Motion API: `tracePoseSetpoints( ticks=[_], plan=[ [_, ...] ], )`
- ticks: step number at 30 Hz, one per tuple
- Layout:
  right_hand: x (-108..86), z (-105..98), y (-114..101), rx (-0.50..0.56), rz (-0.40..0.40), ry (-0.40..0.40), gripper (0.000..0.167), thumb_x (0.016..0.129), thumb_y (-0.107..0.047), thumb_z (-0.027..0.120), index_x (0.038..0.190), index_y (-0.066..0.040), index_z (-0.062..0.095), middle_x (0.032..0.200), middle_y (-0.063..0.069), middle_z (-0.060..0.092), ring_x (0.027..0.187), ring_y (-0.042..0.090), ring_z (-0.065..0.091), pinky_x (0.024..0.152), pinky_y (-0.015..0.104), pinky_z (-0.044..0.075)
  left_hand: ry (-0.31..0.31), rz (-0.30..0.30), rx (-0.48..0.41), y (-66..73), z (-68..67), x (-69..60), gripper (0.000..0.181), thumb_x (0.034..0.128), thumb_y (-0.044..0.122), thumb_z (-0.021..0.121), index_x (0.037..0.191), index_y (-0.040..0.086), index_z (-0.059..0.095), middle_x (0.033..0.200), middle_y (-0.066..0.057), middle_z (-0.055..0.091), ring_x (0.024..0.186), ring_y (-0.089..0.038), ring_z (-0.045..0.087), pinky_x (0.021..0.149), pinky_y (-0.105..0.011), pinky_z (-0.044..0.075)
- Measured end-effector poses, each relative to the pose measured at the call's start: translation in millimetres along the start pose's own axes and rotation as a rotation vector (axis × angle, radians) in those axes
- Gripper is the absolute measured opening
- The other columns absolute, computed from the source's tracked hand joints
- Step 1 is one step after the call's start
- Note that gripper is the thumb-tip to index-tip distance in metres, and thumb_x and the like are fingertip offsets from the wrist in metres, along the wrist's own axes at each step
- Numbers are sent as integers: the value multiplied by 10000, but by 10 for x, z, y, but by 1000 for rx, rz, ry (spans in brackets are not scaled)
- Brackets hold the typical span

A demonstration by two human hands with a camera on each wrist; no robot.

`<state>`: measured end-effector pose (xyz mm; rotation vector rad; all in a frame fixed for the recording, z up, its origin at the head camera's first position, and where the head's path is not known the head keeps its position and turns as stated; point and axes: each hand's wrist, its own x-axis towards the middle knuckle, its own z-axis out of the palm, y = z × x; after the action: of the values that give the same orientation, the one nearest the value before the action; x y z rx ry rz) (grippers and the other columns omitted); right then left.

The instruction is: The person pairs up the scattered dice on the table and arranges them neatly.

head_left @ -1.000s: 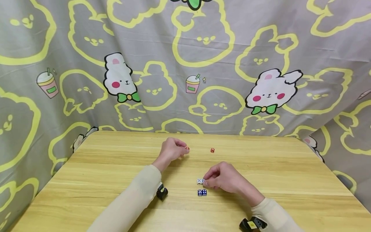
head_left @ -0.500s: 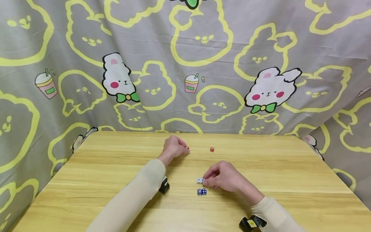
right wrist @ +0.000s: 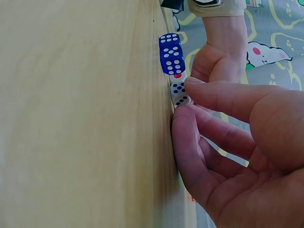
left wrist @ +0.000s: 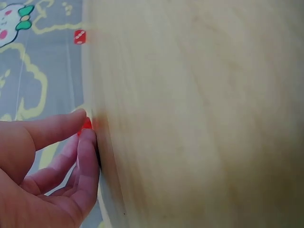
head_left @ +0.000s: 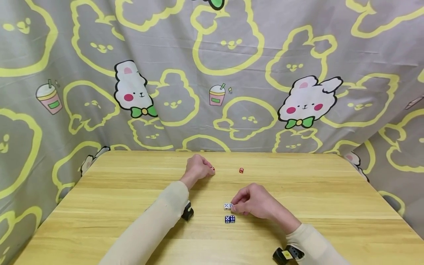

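Toward the back of the table, my left hand (head_left: 197, 168) pinches a red die (left wrist: 87, 124) between thumb and fingertips, at table level. The fingers cover most of it. A second red die (head_left: 241, 170) lies apart, to the right. Closer to me, two white dice sit side by side; my right hand (head_left: 256, 201) pinches the right-hand white die (head_left: 231, 206) with thumb and index finger. Its neighbour, the left white die (head_left: 226, 206), is beside it. Just in front of them is a pair of blue dice (head_left: 230, 219), side by side.
The wooden table (head_left: 132, 169) reaches back to a grey patterned curtain (head_left: 185, 48), which also hangs at both sides. Black wrist devices sit at the left cuff (head_left: 187, 212) and the right cuff (head_left: 287, 254).
My left forearm has shifted slightly right and forward, the hand staying at the red die. My right hand has kept its place at the white dice. The head view has drifted slightly.
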<state>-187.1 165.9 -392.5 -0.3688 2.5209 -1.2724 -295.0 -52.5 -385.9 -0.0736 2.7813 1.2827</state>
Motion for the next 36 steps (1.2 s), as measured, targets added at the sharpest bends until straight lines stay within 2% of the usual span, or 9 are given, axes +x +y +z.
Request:
tracePoseSetpoints(
  ticks=[4, 9, 15, 23, 30, 36],
  plan=[
    [2, 2, 5, 3, -2, 0, 86, 869, -148, 877, 907, -104, 813, 767, -18, 742, 648, 124, 653, 605, 315, 597, -32, -16, -62, -22, -17, 18, 144, 772, 57, 922, 817, 79, 787, 768, -33, 787, 620, -93, 665, 597, -189, 511],
    [3, 2, 2, 2, 2, 4, 78, 874, -147, 874, 908, -107, 816, 782, -16, 751, 654, 127, 654, 607, 314, 598, -43, -3, -64, -4, -52, -4, 136, 781, 58, 916, 833, 80, 792, 757, -29, 776, 605, -87, 644, 559, -173, 480],
    [3, 2, 0, -5, 1, 2, 84, 876, -161, 874, 909, -112, 814, 795, -14, 757, 659, 131, 656, 608, 314, 597, -80, 28, -58, 11, -55, -93, 128, 795, 59, 910, 856, 75, 798, 740, -37, 761, 632, -104, 653, 563, -193, 483],
    [3, -1, -4, -9, 0, 1, 87, 876, -168, 873, 913, -114, 815, 791, -18, 760, 653, 125, 659, 604, 307, 596, -205, 45, -89, 44, 0, -247, 120, 807, 49, 903, 866, 63, 800, 759, -42, 780, 639, -103, 681, 589, -201, 523],
    [2, -2, -14, 4, 9, -3, 89, 874, -165, 873, 916, -108, 818, 782, -13, 763, 645, 125, 663, 603, 313, 600, -292, 108, -48, 76, 37, -367, 123, 795, 33, 905, 866, 68, 811, 761, -30, 785, 640, -118, 689, 620, -216, 552],
    [-3, 0, -15, 1, 14, -2, 91, 874, -164, 873, 923, -108, 821, 793, -12, 767, 651, 128, 666, 608, 319, 602, -335, 136, -6, 74, 53, -452, 143, 773, 47, 922, 850, 95, 811, 775, -8, 771, 640, -133, 670, 639, -222, 520]
  ],
)
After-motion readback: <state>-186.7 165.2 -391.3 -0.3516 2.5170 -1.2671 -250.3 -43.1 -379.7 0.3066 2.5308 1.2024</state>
